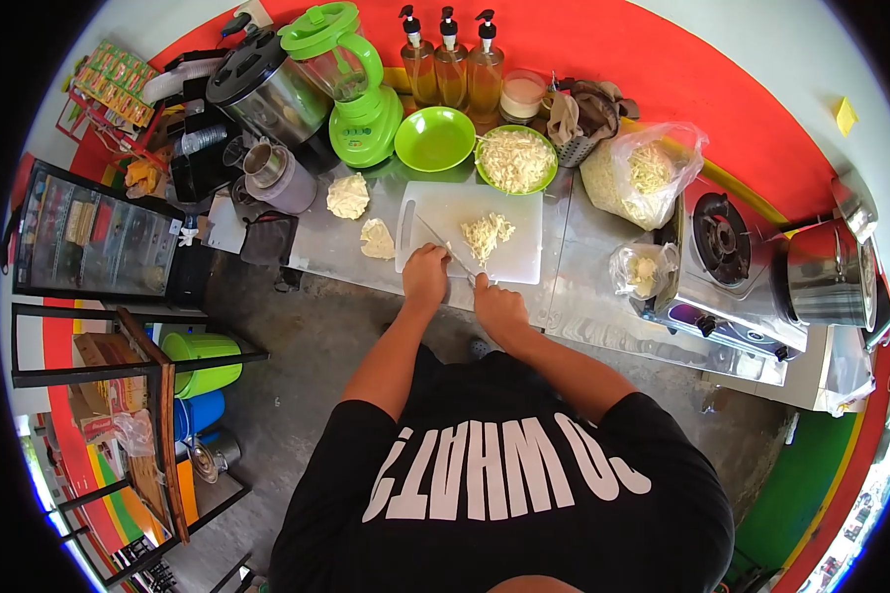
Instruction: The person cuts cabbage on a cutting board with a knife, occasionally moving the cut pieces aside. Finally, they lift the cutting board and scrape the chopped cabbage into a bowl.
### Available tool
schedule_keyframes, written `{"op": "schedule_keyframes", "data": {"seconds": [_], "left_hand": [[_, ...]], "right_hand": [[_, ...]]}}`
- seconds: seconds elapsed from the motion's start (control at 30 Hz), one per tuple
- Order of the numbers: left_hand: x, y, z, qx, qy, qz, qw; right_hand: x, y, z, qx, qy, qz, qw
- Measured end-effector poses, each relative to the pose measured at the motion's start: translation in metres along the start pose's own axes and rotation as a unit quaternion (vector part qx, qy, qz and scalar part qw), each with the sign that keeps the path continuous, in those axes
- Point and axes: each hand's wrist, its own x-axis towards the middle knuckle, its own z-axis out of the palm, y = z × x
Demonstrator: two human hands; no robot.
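My right hand [499, 306] is closed round the handle of a kitchen knife [433, 231], whose blade points up and left across the white cutting board [524, 259]. At the board's front edge my left hand [426, 274] is closed, its fingertips beside the blade on a small pale vegetable piece, mostly hidden by the fingers. Right of the blade lies a heap of pale shredded vegetable [489, 235], which looks like cabbage. To the left of the board are two larger pale chunks [347, 197], the nearer one [377, 238] close to its edge.
Behind the board stand an empty green bowl [435, 138], a green plate of shreds [516, 160], pump bottles [452, 74] and a green blender [364, 128]. At right are a plastic bag of shreds [643, 176], a smaller bag [645, 270] and a gas stove [722, 237] with a pot [831, 272].
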Motion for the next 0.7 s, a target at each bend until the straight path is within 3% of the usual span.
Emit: {"op": "schedule_keyframes", "data": {"seconds": [0.37, 0.7], "left_hand": [[0.000, -0.003, 0.004, -0.028, 0.030, 0.006, 0.999], [0.002, 0.000, -0.004, -0.040, 0.000, 0.013, 0.999]], "right_hand": [[0.002, 0.003, -0.002, 0.008, -0.008, 0.001, 1.000], [0.030, -0.011, -0.027, 0.057, -0.044, 0.016, 0.997]]}}
